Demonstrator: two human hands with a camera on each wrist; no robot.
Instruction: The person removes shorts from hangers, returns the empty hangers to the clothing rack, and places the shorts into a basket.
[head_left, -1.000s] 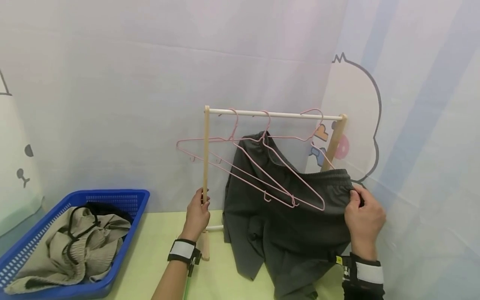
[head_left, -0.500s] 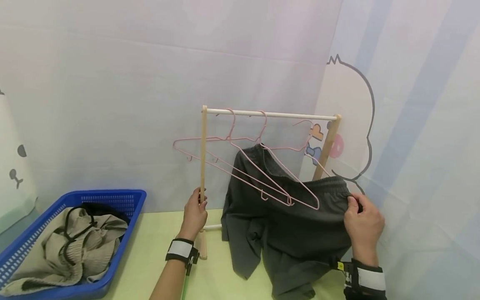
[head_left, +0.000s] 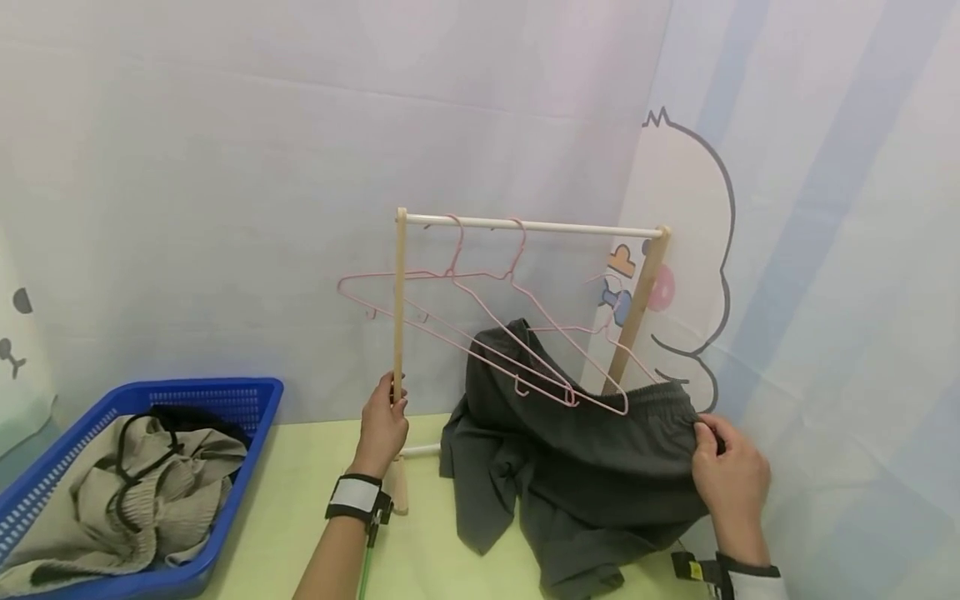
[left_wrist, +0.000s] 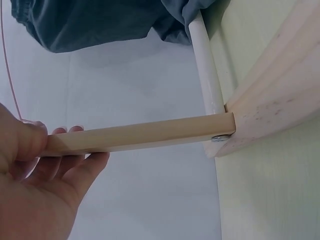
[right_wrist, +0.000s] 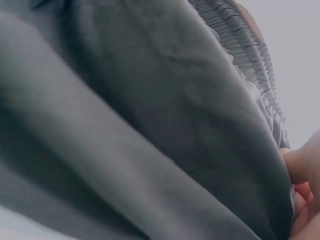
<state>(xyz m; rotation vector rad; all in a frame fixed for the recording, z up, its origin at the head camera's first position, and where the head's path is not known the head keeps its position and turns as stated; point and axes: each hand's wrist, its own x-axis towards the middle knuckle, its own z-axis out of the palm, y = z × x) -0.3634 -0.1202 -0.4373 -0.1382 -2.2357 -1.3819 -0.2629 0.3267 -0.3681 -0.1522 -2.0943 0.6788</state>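
Dark grey elastic-waist pants (head_left: 592,467) hang slanted below the rack's rod, the waistband tilting down to the right. My right hand (head_left: 733,475) pinches the waistband's right end between thumb and fingers; in the right wrist view the grey cloth (right_wrist: 190,125) fills most of the picture. A pink hanger (head_left: 617,321) rises out of the waistband, its hook apart from the rod and below it. Its lower part is hidden in the cloth. My left hand (head_left: 381,429) grips the left wooden post (left_wrist: 145,135) of the clothes rack.
Two bare pink hangers (head_left: 459,250) hang on the white rod (head_left: 555,226), overlapping the pants in view. A blue basket (head_left: 273,400) at left holds beige pants (head_left: 127,492) and something black. Grey curtain walls stand close behind and at right.
The hanger's hook has come off the rod. Hanger, pants and right hand have moved down, while the left hand stays on the post. The view has shifted slightly.
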